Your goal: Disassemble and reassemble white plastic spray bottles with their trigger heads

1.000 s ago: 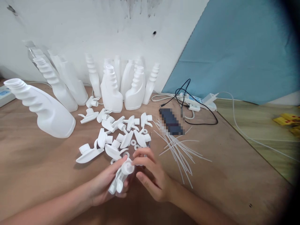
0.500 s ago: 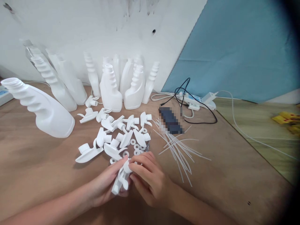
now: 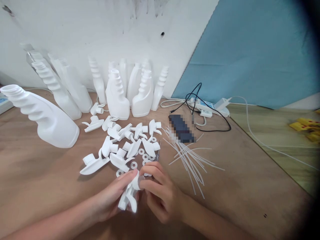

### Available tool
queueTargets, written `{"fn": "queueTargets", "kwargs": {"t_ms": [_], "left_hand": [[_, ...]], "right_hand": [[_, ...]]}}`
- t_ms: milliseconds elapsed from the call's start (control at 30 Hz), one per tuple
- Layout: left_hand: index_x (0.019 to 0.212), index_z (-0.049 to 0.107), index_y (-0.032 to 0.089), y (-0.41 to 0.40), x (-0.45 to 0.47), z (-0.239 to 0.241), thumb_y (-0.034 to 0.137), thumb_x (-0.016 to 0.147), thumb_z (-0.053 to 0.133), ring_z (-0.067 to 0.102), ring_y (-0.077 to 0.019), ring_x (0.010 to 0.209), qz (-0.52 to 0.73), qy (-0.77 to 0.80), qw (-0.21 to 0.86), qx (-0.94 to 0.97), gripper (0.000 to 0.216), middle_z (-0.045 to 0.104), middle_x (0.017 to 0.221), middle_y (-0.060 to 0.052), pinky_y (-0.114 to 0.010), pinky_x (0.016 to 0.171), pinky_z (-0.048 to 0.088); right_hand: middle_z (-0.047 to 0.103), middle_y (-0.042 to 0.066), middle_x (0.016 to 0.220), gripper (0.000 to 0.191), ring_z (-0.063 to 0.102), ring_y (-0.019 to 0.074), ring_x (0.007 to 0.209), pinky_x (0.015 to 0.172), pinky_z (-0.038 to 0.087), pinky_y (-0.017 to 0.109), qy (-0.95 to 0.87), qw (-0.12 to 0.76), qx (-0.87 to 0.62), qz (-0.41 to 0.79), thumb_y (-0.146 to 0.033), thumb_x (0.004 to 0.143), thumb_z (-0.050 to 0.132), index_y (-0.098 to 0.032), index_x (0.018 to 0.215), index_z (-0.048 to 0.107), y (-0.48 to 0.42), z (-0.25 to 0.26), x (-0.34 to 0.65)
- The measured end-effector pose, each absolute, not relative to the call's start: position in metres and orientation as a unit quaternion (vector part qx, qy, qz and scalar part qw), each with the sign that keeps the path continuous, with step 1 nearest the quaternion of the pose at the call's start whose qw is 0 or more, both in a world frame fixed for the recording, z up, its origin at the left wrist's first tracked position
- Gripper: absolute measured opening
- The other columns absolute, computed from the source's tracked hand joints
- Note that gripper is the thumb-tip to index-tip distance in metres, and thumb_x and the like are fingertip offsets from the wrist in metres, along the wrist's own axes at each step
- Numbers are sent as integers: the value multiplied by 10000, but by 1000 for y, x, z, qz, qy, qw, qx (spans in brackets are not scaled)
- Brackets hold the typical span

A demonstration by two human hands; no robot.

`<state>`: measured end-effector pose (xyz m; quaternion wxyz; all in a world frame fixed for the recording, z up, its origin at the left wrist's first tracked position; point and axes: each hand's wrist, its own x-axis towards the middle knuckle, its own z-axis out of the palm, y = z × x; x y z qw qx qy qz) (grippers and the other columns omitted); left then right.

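Sprayer (image 3: 130, 191) toward the near edge of the brown bench (image 3: 225, 206) — gripped by the left hand (image 3: 112, 196); right hand (image 3: 162, 191) bent at its collar (image 3: 135, 181), hold unclear. Bottles (image 3: 117, 103) line the far edge by a white wall (image 3: 112, 26) — blue sheet (image 3: 250, 50) behind the far right corner.

2 hands (image 3: 163, 193) on 1 white sprayer (image 3: 129, 193)

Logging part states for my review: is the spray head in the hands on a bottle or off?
Off. The left hand grips the spray head, right hand at its collar; the white bottles stand apart from it.
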<state>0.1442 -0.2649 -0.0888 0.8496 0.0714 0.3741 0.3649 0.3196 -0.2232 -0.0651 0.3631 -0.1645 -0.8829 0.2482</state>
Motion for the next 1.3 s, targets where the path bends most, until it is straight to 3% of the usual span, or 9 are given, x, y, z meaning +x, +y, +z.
{"fn": "queueTargets", "kwargs": {"t_ms": [233, 333, 433, 533, 600, 700, 833, 1033, 1300], "left_hand": [[778, 557, 157, -263, 143, -83, 506, 840, 587, 415, -87, 448, 347, 389, 851, 70, 356, 489, 522, 17, -185, 417, 275], [730, 554, 151, -263, 144, -84, 509, 844, 578, 415, -94, 450, 336, 391, 853, 75, 376, 493, 505, 7, -201, 437, 300], [690, 546, 143, -263, 143, -83, 525, 868, 528, 393, -90, 459, 316, 373, 870, 66, 422, 482, 487, 1, -199, 454, 288], [692, 546, 141, -262, 141, -81, 511, 902, 469, 356, -88, 460, 305, 345, 885, 62, 432, 472, 480, -3, -196, 453, 255], [707, 548, 143, -260, 141, -79, 487, 918, 443, 342, -92, 454, 303, 334, 890, 61, 416, 474, 481, -6, -201, 446, 238], [736, 554, 149, -258, 142, -80, 470, 925, 434, 342, -98, 451, 308, 330, 891, 55, 391, 479, 479, -8, -208, 445, 228], [757, 557, 156, -257, 143, -83, 469, 924, 434, 346, -102, 452, 320, 318, 891, 58, 375, 489, 491, -10, -216, 447, 230], [751, 565, 139, -258, 144, -82, 465, 924, 441, 357, -98, 451, 315, 332, 887, 64, 390, 482, 489, -9, -217, 449, 240], [677, 547, 138, -258, 144, -87, 475, 913, 465, 395, -100, 474, 317, 329, 887, 62, 420, 496, 500, -13, -213, 462, 278]], "right_hand": [[485, 159, 1261, 356, 463, 273, 1162, 971, 427, 447, -893, 341, -170, 239, -24, 743, 480, -123, 1069, 585, -223, -61, 321], [534, 120, 1193, 301, 545, 194, 1090, 921, 470, 337, -861, 350, -192, 316, -30, 825, 427, -161, 1025, 610, -215, -54, 329], [632, 72, 967, 255, 602, 171, 919, 812, 473, 297, -829, 391, -336, 219, -53, 860, 437, -180, 995, 612, -195, -54, 347], [647, 66, 824, 137, 602, 209, 779, 696, 419, 313, -801, 238, -547, 53, -91, 831, 507, -168, 851, 619, -170, -62, 370], [642, 83, 811, 70, 596, 224, 724, 620, 369, 303, -770, 108, -628, 35, -145, 824, 556, -159, 780, 608, -157, -68, 381], [638, 69, 773, 133, 590, 208, 693, 586, 331, 284, -754, 50, -651, 69, -178, 842, 558, -168, 712, 585, -148, -71, 391], [608, 12, 676, 174, 559, 155, 620, 567, 354, 256, -755, 142, -622, 154, -254, 876, 547, -187, 715, 558, -148, -59, 395], [624, -31, 715, 188, 544, 111, 431, 424, 430, 240, -616, 429, -372, 546, -415, 956, 445, -246, 888, 400, -171, -34, 381], [662, 5, 836, 97, 670, 143, 639, 556, 554, 300, -585, 545, -280, 532, -313, 971, 464, -241, 912, 435, -189, -39, 362]]}}
